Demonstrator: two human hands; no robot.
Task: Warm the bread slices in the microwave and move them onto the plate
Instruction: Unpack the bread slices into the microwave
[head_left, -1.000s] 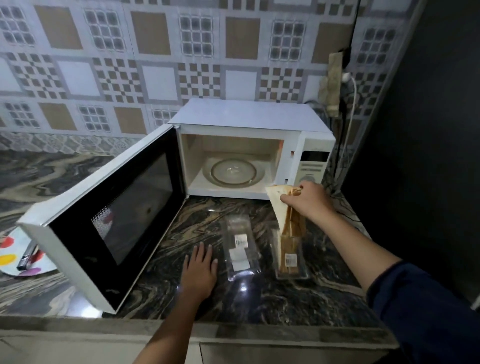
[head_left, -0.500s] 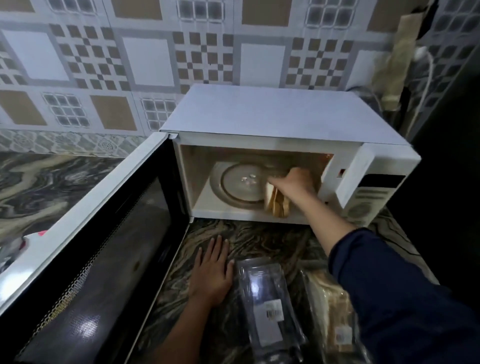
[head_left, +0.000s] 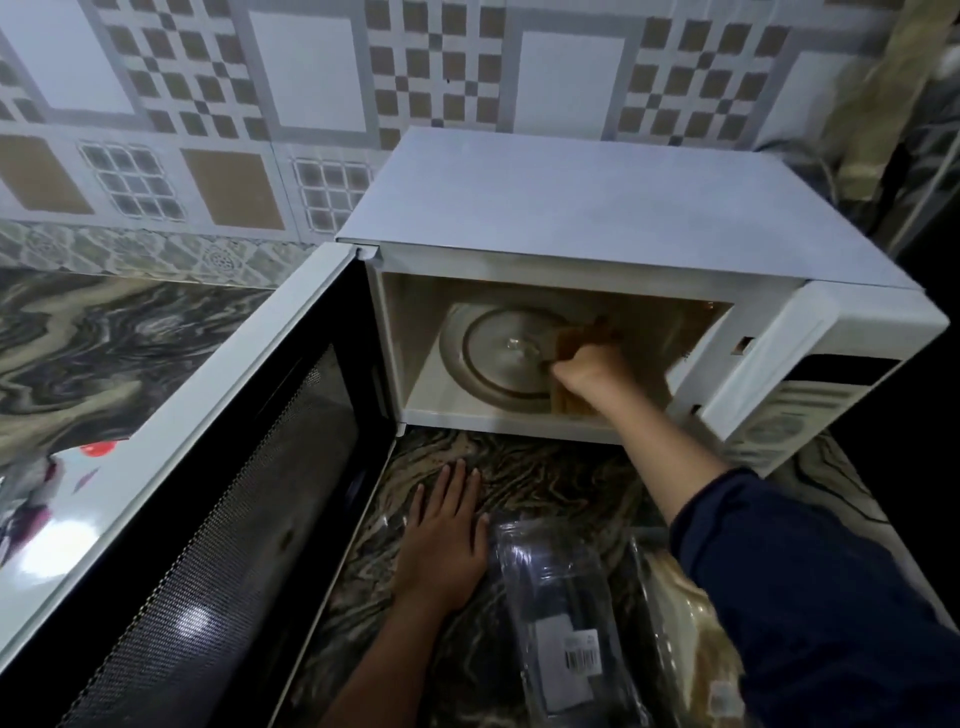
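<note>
The white microwave (head_left: 597, 208) stands open, its door (head_left: 218, 493) swung out to the left. My right hand (head_left: 592, 371) reaches into the cavity, shut on browned bread slices (head_left: 571, 343) over the right side of the glass turntable (head_left: 493, 358). My left hand (head_left: 447, 540) lies flat on the marble counter in front of the microwave, fingers spread, holding nothing. A bread pack (head_left: 691, 639) with more slices lies at the lower right, partly hidden by my sleeve. The plate (head_left: 31, 493) shows only as a colourful patch behind the door at the left.
A clear plastic pack lid (head_left: 561, 613) with a barcode label lies on the counter (head_left: 545, 483) beside my left hand. A tiled wall runs behind. A cloth and a cable hang at the top right corner.
My right hand carried the bread slices from the pack up into the microwave and deeper over the turntable. The camera moved closer. My left hand stayed flat on the counter.
</note>
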